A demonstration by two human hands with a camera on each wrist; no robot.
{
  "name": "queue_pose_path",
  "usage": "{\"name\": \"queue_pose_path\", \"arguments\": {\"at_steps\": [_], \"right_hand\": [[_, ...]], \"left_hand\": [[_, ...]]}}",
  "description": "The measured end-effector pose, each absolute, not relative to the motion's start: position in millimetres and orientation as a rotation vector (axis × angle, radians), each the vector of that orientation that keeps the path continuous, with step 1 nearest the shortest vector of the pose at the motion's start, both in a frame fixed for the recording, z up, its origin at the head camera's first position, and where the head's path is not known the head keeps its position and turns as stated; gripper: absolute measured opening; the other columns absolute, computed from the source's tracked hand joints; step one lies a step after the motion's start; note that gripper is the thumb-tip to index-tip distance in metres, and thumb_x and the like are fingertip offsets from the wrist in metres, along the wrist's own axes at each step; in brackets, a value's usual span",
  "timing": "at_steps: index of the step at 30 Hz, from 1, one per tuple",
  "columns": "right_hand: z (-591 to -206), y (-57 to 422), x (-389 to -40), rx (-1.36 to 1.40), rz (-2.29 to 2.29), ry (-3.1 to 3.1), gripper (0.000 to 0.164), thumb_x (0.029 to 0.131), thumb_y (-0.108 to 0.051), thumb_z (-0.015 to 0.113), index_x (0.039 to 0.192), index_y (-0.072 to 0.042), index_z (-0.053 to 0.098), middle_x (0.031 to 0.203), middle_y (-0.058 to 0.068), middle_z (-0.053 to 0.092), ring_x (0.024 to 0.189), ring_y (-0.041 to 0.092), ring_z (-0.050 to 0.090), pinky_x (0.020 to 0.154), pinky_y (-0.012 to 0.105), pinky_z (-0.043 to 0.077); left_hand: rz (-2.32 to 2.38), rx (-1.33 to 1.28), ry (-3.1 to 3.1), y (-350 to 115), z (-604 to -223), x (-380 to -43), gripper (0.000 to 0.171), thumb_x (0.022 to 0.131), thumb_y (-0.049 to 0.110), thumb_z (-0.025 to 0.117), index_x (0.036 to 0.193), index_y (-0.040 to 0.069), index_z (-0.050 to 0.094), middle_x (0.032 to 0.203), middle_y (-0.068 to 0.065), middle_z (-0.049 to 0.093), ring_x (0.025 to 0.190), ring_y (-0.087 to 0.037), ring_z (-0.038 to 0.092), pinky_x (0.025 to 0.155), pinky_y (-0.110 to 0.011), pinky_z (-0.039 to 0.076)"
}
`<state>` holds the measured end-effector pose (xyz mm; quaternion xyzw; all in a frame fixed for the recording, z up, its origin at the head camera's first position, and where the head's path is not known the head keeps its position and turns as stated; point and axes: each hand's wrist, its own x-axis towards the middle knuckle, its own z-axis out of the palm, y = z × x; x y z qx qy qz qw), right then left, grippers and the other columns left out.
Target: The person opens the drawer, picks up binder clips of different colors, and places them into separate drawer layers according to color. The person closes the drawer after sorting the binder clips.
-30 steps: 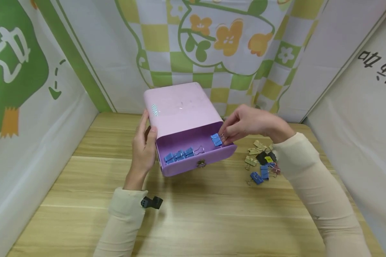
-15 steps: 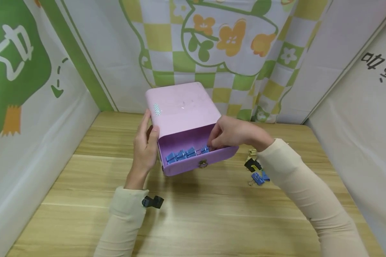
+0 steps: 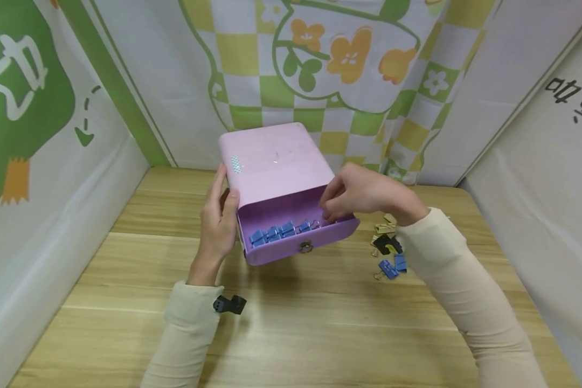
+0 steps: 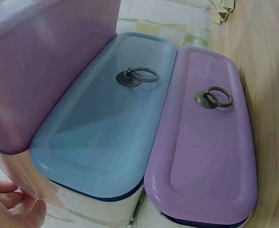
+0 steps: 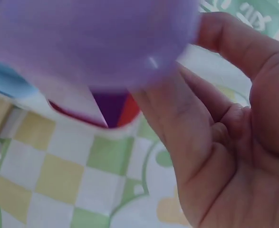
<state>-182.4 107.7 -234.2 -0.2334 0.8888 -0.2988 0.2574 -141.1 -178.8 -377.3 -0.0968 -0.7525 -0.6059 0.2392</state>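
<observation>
A pink cabinet (image 3: 276, 161) has its purple top drawer (image 3: 330, 234) pulled out. Along the drawer's front lies a row of several blue binder clips (image 3: 274, 233), the rightmost with its wire handles towards my right hand. My left hand (image 3: 217, 229) rests against the cabinet's left side, its fingers (image 4: 11, 204) touching the wall in the left wrist view. Over the drawer's right end is my right hand (image 3: 366, 191), fingers bent and dipping inside. No clip shows between them. In the right wrist view, the drawer hides the fingertips of that hand (image 5: 225, 142).
Right of the cabinet lies a loose pile: yellow clips (image 3: 384, 228), a black clip (image 3: 387, 245) and blue clips (image 3: 389, 269), partly hidden by my sleeve. Below the open drawer, a blue drawer (image 4: 110, 123) and another purple drawer (image 4: 206, 142) are closed. A printed curtain (image 3: 276, 97) hangs behind.
My right hand has lowered a blue binder clip into the drawer beside the others, let go, and drawn back slightly up and right. My left hand stays at the cabinet's side.
</observation>
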Motion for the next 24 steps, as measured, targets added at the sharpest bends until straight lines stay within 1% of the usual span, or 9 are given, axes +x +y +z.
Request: {"name": "queue_pose_path", "arguments": {"at_steps": [3, 5, 7, 12, 15, 18, 24], "right_hand": [[-228, 119, -182, -0.590, -0.878, 2.411, 0.027, 0.098, -0.012, 0.071, 0.119, 0.003, 0.078, 0.113, 0.016, 0.080, 0.096, 0.025, 0.081, 0.095, 0.040, 0.066], [-224, 128, -180, -0.564, -0.907, 2.429, 0.030, 0.098, -0.015, 0.072, 0.122, 0.004, 0.076, 0.120, 0.018, 0.078, 0.099, 0.026, 0.081, 0.098, 0.042, 0.064], [-222, 138, -178, -0.547, -0.939, 2.457, 0.031, 0.098, -0.017, 0.073, 0.122, 0.003, 0.076, 0.122, 0.017, 0.078, 0.100, 0.026, 0.081, 0.098, 0.041, 0.064], [-221, 164, -173, -0.497, -0.986, 2.512, 0.030, 0.101, -0.019, 0.071, 0.123, 0.001, 0.077, 0.113, 0.014, 0.081, 0.098, 0.020, 0.081, 0.094, 0.035, 0.066], [-228, 179, -171, -0.456, -1.005, 2.514, 0.031, 0.102, -0.020, 0.070, 0.124, 0.001, 0.076, 0.110, 0.013, 0.082, 0.098, 0.017, 0.080, 0.092, 0.032, 0.066], [-241, 193, -168, -0.410, -1.033, 2.502, 0.032, 0.101, -0.022, 0.072, 0.124, 0.001, 0.076, 0.109, 0.013, 0.082, 0.096, 0.016, 0.080, 0.091, 0.031, 0.066], [-275, 215, -163, -0.350, -1.024, 2.506, 0.034, 0.101, -0.019, 0.071, 0.122, 0.006, 0.075, 0.105, 0.014, 0.082, 0.091, 0.017, 0.080, 0.081, 0.030, 0.067]], "left_hand": [[-1.654, -0.269, -2.055, -179, -377, -141, 0.062, 0.111, 0.031, 0.044, 0.168, 0.013, 0.027, 0.177, -0.008, 0.023, 0.155, -0.036, 0.040, 0.125, -0.051, 0.042], [-1.652, -0.268, -2.053, -179, -377, -141, 0.062, 0.111, 0.031, 0.044, 0.168, 0.013, 0.027, 0.177, -0.009, 0.023, 0.155, -0.035, 0.040, 0.126, -0.051, 0.042], [-1.651, -0.269, -2.053, -179, -377, -141, 0.062, 0.111, 0.030, 0.044, 0.168, 0.013, 0.027, 0.177, -0.010, 0.023, 0.155, -0.035, 0.040, 0.126, -0.051, 0.042], [-1.650, -0.269, -2.053, -179, -376, -141, 0.062, 0.111, 0.030, 0.044, 0.168, 0.013, 0.027, 0.177, -0.011, 0.023, 0.155, -0.036, 0.041, 0.125, -0.052, 0.042], [-1.643, -0.268, -2.053, -179, -376, -142, 0.061, 0.111, 0.030, 0.044, 0.168, 0.014, 0.028, 0.176, -0.011, 0.023, 0.156, -0.034, 0.039, 0.126, -0.051, 0.041], [-1.638, -0.264, -2.055, -179, -376, -142, 0.061, 0.111, 0.029, 0.044, 0.168, 0.014, 0.029, 0.176, -0.009, 0.024, 0.157, -0.033, 0.038, 0.127, -0.051, 0.040], [-1.631, -0.251, -2.061, -178, -376, -141, 0.061, 0.110, 0.029, 0.045, 0.167, 0.014, 0.031, 0.176, -0.005, 0.025, 0.155, -0.036, 0.040, 0.125, -0.053, 0.042]]}}
